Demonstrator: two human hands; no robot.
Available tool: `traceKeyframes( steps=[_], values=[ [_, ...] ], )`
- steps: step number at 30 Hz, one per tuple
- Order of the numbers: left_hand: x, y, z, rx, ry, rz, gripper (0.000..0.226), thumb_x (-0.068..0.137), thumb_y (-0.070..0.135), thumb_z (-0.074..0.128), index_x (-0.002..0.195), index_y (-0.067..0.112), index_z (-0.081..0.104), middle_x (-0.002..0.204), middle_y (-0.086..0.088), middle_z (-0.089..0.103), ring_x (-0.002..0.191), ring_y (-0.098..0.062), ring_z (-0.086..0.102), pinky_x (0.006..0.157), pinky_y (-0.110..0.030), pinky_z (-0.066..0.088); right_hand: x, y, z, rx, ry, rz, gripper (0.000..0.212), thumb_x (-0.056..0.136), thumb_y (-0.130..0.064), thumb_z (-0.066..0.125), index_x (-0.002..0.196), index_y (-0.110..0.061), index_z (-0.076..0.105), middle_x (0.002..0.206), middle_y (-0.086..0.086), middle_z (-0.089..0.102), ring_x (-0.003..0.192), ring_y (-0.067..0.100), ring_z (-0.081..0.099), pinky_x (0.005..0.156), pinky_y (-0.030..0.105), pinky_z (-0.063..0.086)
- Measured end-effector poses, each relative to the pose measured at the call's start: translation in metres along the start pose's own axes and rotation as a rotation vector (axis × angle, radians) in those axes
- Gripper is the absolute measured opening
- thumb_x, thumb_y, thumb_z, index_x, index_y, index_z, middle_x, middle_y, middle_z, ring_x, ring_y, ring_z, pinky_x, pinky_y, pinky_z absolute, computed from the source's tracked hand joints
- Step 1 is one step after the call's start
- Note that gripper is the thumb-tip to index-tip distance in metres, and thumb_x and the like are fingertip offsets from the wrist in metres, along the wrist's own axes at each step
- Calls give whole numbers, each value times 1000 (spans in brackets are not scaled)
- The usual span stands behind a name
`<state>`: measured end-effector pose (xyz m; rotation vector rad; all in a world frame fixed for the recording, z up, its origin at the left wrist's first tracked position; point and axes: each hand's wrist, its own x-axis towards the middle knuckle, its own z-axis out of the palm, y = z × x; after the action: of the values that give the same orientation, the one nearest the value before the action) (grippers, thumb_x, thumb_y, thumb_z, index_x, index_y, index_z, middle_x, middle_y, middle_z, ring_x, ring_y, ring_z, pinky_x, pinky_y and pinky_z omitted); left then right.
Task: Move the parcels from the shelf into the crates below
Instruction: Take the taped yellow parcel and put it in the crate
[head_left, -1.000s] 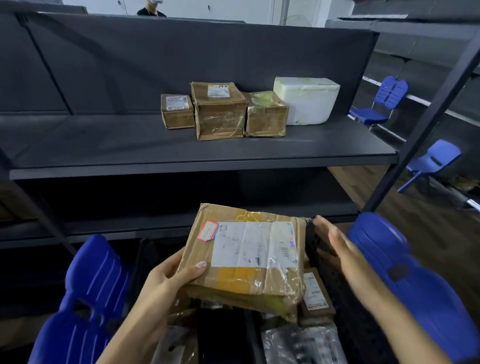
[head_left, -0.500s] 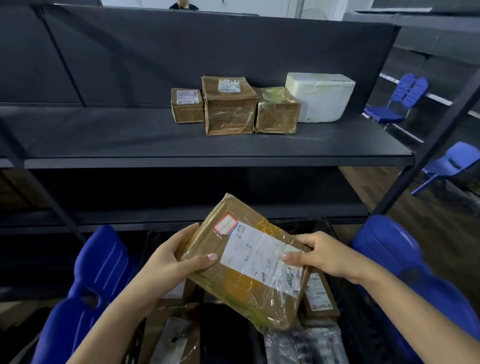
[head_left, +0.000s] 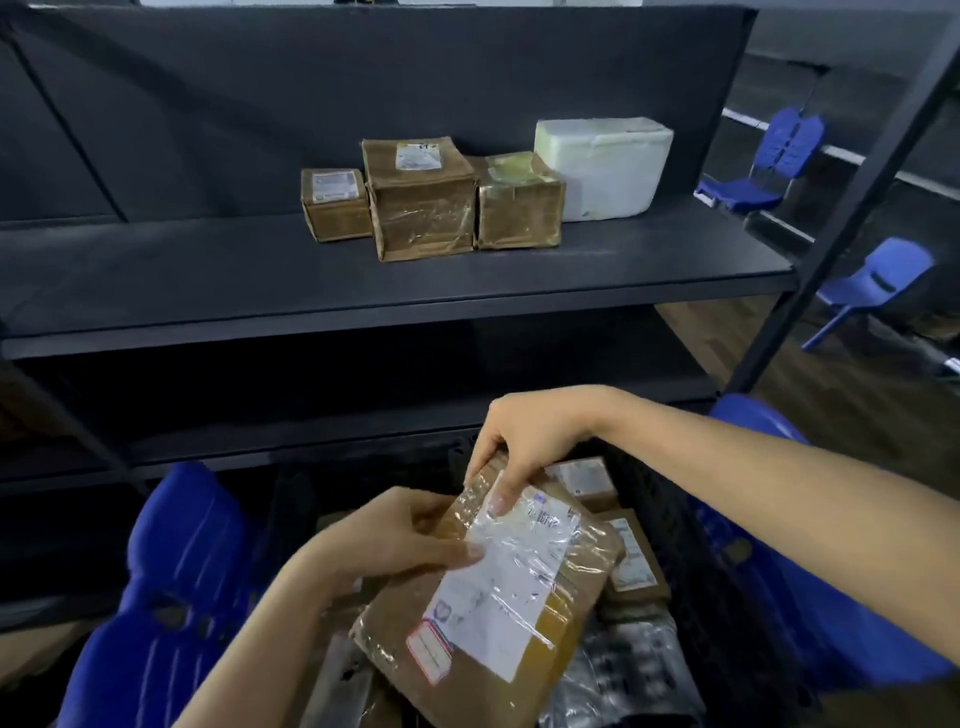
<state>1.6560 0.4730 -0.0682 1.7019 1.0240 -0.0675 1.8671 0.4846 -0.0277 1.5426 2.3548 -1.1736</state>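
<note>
Curling in from either side, the left hand (head_left: 389, 540) and right hand (head_left: 524, 441) grip the far end of the taped parcel (head_left: 519, 618); its long axis points away, red-sticker end nearest.

A brown taped parcel (head_left: 498, 613) with a white label is held tilted over the black crate (head_left: 691, 571), in which other labelled parcels (head_left: 631, 556) are packed. Three brown boxes (head_left: 423, 202) and a white foam box (head_left: 605, 166) are lined up side by side on the shelf (head_left: 208, 280).
</note>
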Motion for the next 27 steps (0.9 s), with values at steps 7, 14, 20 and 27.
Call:
traceKeyframes(
  steps=[7, 14, 20, 27],
  values=[
    [1, -20, 27, -240, 200, -5, 49, 64, 54, 78, 105, 31, 64, 88, 4, 77, 78, -17, 74, 79, -43, 59, 11, 4, 2, -3, 41, -27, 53, 75, -32, 79, 124, -30, 60, 135, -12, 55, 118, 3, 53, 96, 19, 42],
    [0, -24, 34, -564, 508, -14, 28, 78, 44, 69, 90, 18, 71, 76, 1, 77, 66, -16, 74, 51, -26, 55, -33, 26, 36, 270, 550, 265, 112, 60, -81, 58, 150, -35, 11, 156, -9, 26, 139, 15, 34, 101, 28, 34],
    [9, -15, 24, -573, 618, 40, 21, 79, 45, 69, 92, 29, 67, 78, 4, 77, 69, -15, 74, 63, -34, 58, -51, 24, 103, 731, 455, 305, 88, 53, -87, 58, 126, -38, 55, 119, -16, 66, 107, 5, 63, 99, 35, 48],
    [4, -23, 29, -640, 665, 32, 85, 60, 56, 73, 133, 17, 52, 125, 3, 64, 110, -13, 64, 93, -32, 53, -27, 27, 120, 923, 640, 269, 27, 80, -53, 65, 92, -29, 68, 87, -20, 74, 82, -1, 69, 83, 26, 54]
  ],
)
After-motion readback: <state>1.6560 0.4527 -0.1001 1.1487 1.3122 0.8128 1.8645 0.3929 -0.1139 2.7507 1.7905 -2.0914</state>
